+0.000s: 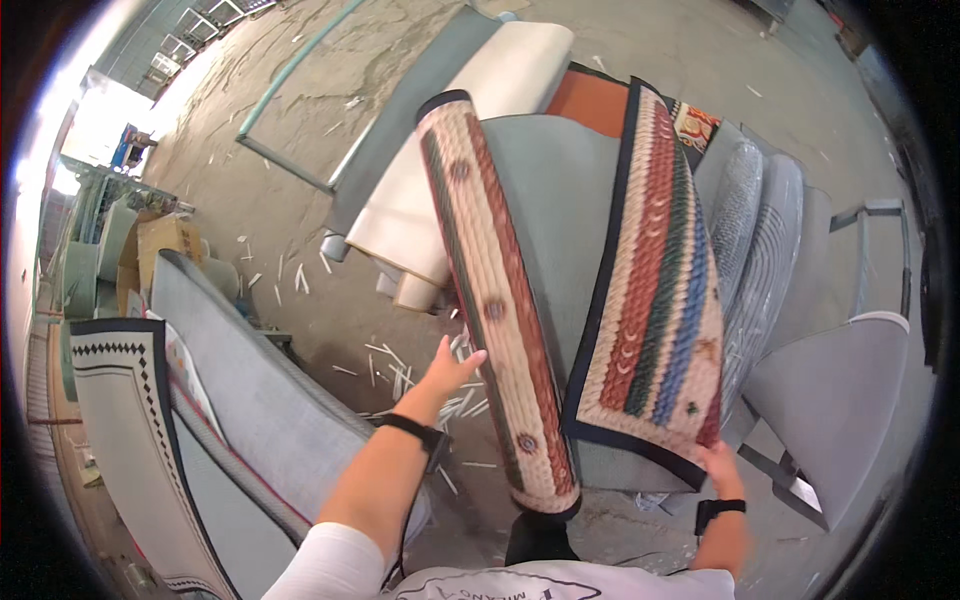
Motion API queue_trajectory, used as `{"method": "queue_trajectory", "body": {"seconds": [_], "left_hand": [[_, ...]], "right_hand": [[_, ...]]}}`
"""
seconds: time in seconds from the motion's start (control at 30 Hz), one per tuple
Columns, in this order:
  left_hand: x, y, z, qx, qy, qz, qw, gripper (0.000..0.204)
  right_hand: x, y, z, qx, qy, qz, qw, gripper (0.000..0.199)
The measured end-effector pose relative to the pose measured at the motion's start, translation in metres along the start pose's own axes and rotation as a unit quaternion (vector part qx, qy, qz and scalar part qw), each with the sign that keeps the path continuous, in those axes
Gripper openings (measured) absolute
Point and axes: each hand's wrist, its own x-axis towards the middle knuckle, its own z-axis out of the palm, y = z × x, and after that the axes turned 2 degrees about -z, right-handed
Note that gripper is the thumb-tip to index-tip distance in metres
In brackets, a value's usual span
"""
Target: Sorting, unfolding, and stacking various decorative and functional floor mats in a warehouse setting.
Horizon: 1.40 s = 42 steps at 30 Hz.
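Observation:
A rolled rug, beige with dark red stripes and small round motifs, stands tilted in front of me. My left hand is at its left side, thumb against the roll and index finger apart from it; the other fingers are partly hidden. On the right, a rug with red, green and blue braided bands and a dark border lies over other rolls. My right hand is closed on its lower right corner, where the edge folds up. Whether both pieces belong to one rug I cannot tell.
Behind are a cream roll, grey sheets and plastic-wrapped rolls. At left lie a grey roll and a black-bordered rug. Metal frames stand around. White scraps litter the concrete floor.

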Motion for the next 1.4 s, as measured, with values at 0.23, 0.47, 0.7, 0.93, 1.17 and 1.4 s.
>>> {"method": "queue_trajectory", "body": {"seconds": [0.23,0.47,0.7,0.93,1.17,1.4], "left_hand": [[0.025,-0.006,0.115,-0.064,-0.042,-0.103,0.992,0.113],[0.051,-0.022,0.178,0.033,-0.008,-0.06,0.998,0.118],[0.031,-0.028,0.229,0.093,0.078,-0.163,0.979,0.109],[0.04,-0.023,0.248,0.118,0.123,-0.2,0.965,0.103],[0.057,-0.042,0.242,0.116,0.136,-0.114,0.977,0.084],[0.055,-0.086,0.205,0.066,0.161,-0.104,0.979,0.023]], "right_hand": [[0.055,0.055,0.032,-0.307,0.176,-0.012,0.935,0.029],[0.054,0.029,0.041,-0.227,0.171,0.005,0.959,0.048],[0.103,-0.018,0.048,-0.213,0.186,-0.062,0.957,0.083],[0.111,-0.026,0.046,-0.217,0.182,-0.04,0.958,0.085],[0.121,-0.01,0.041,-0.205,0.18,-0.067,0.96,0.086],[0.122,-0.008,0.044,-0.174,0.222,-0.097,0.954,0.082]]}}
